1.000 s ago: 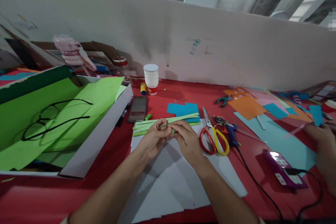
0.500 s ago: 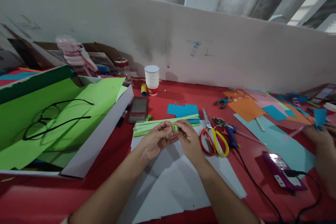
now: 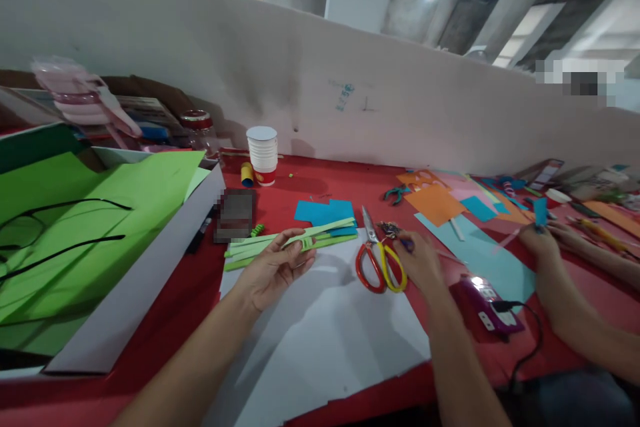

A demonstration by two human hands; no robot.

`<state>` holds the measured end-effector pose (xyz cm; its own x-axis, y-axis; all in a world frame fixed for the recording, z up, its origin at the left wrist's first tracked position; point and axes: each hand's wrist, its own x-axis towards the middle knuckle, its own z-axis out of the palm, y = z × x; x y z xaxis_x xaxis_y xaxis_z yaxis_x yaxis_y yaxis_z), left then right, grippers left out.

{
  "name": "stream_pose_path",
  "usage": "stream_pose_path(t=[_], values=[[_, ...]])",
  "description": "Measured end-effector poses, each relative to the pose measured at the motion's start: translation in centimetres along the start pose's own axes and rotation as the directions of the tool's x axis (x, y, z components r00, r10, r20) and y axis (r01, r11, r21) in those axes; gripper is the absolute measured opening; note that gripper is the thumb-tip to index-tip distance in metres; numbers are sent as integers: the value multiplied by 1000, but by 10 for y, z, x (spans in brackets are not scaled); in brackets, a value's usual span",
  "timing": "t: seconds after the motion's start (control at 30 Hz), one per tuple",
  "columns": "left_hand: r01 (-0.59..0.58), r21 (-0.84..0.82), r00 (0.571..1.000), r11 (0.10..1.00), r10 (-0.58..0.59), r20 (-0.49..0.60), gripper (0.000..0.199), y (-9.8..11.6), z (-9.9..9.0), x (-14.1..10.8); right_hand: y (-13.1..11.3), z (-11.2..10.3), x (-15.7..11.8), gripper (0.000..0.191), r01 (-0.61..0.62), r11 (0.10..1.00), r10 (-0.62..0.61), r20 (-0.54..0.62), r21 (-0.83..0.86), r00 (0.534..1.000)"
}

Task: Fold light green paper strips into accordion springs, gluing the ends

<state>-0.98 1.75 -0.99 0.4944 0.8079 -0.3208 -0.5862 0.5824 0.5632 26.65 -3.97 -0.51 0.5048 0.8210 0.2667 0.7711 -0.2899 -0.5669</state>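
Between the thumb and fingers of my left hand is a small folded green paper strip. My right hand is closed around a blue glue gun, most of which it hides. Just left of that hand lie scissors with one red and one yellow handle, blades pointing away. Light green paper strips lie behind my left hand, across the far edge of the white paper. A small coiled green piece rests near the strips.
At left stands a box with green sheets and glasses. Stacked paper cups stand by the wall. Blue paper, pliers and a purple device with a cable lie about. Another person's hand holds blue paper at right.
My right hand has left the green paper and moved right onto the glue gun. The left hand keeps the folded strip. The view has turned to the right.
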Motion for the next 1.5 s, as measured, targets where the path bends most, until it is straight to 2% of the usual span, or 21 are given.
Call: stream_pose_path(t=[0.07, 0.17, 0.27, 0.37, 0.5, 0.57, 0.63, 0.77, 0.83, 0.9, 1.07, 1.23, 1.5], values=[[5, -8, 1000, 1000, -5, -18, 20, 0, 1, 0, 24, -11, 10, 20, -133, 980, 139, 33, -145, 990], [-6, -24, 1000, 1000, 5, -31, 19, 0, 2, 1, 35, -18, 17, 21, -236, 962, 252, 114, -140, 961], [-23, -37, 1000, 999, 22, -22, 18, 1, 1, 2, 26, -20, 21, 13, -388, 921, 378, 180, 28, 908], [-27, -52, 1000, 998, 27, 1, 17, 1, -3, 4, 16, -23, 20, 13, -512, 816, 452, 255, 270, 855], [-36, -71, 999, 997, 39, 35, 18, 1, -5, 5, -7, -23, 3, 10, -514, 728, 416, 304, 453, 857], [-51, -78, 997, 996, 55, 48, 18, 1, -4, 4, -27, -21, -14, 20, -478, 580, 273, 395, 660, 877], [-73, -80, 996, 994, 78, 50, 18, 2, -2, 3, -50, -17, -34, 38, -441, 526, 132, 442, 727, 887], [-122, -67, 992, 990, 122, 6, 19, 3, 2, 1, -84, -8, -71, 32, -338, 602, 17, 412, 724, 911], [-129, -58, 992, 990, 129, 0, 20, 3, 3, 0, -92, -4, -81, 29, -333, 624, -20, 440, 707, 898], [-132, -55, 991, 990, 133, 15, 21, 3, 2, 0, -94, -1, -86, 29, -331, 610, -50, 451, 720, 891], [-153, -72, 986, 986, 157, 49, 24, 2, 1, 1, -95, 3, -91, 31, -297, 598, -56, 408, 745, 911], [-166, -41, 984, 985, 168, 57, 25, 2, 0, 2, -96, 2, -96, 35, -211, 699, -132, 412, 684, 901], [-184, -26, 980, 983, 186, 77, 22, 1, -3, 5, -104, 0, -100, 31, -7, 809, -180, 261, 587, 948]])
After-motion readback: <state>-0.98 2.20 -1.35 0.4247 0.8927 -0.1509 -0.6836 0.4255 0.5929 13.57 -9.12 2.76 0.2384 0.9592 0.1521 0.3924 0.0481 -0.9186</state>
